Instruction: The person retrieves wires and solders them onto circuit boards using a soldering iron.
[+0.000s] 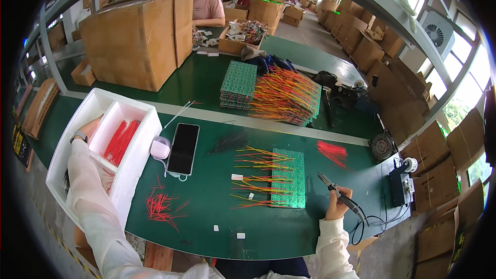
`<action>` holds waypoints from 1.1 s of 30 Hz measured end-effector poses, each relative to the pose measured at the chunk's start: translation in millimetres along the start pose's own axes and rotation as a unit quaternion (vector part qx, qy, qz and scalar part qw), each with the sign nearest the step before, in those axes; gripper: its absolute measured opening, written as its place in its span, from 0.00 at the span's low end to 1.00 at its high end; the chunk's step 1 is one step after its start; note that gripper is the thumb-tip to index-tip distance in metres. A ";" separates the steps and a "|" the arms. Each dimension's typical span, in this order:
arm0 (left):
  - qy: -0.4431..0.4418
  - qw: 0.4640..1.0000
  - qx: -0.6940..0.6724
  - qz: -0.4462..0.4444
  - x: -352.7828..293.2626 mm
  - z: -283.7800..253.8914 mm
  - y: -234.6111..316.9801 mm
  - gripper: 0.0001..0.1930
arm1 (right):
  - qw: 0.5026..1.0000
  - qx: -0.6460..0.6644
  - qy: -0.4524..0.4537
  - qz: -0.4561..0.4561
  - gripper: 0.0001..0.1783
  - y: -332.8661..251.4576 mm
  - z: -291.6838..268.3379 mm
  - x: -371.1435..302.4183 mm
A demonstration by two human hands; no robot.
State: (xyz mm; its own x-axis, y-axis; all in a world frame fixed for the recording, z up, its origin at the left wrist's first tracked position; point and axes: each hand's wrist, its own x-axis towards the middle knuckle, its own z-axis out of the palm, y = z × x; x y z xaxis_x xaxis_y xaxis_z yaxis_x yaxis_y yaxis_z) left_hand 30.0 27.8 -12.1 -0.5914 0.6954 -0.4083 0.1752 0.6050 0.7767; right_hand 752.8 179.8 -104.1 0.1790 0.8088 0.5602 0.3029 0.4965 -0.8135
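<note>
My left hand (91, 127) reaches into the left compartment of a white foam box (144, 150); its fingers are partly hidden, so whether they grip anything does not show. Beside it, another compartment holds a bundle of red wires (122, 142). My right hand (337, 204) is closed around a soldering iron (349, 202), whose tip points up and left, apart from the board. Between the hands lies a green circuit board panel (288, 178). Red and yellow wires (256, 180) stick out from its left side over the table.
Loose red wires (163, 206), a phone (183, 149), black wires (230, 141) and more red wires (331, 153) lie on the green table. Behind are stacked boards (237, 83), wired boards (289, 95) and a large carton (129, 41). A soldering station (399, 186) and small fan (382, 148) stand right.
</note>
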 end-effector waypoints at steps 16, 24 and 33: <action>0.076 0.997 -0.013 0.024 -19.1 16.6 19.1 0.30 | 1.000 0.000 -0.009 -0.016 0.10 -1.8 -0.6 -0.8; 0.094 0.995 0.002 0.023 -27.4 19.6 24.6 0.29 | 1.000 -0.005 -0.010 -0.005 0.09 6.3 -1.8 2.6; 0.083 0.996 0.008 0.014 -32.4 22.2 28.5 0.29 | 1.000 0.004 -0.004 -0.009 0.08 -1.5 3.3 1.6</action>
State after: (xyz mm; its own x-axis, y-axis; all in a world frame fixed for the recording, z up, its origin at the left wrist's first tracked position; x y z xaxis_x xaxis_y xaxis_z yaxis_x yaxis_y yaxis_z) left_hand 71.6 31.1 12.6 -0.7076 0.6393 -0.3010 0.2048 0.5933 0.7785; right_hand 749.5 181.4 -102.5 0.1669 0.8023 0.5730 0.2991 0.5126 -0.8048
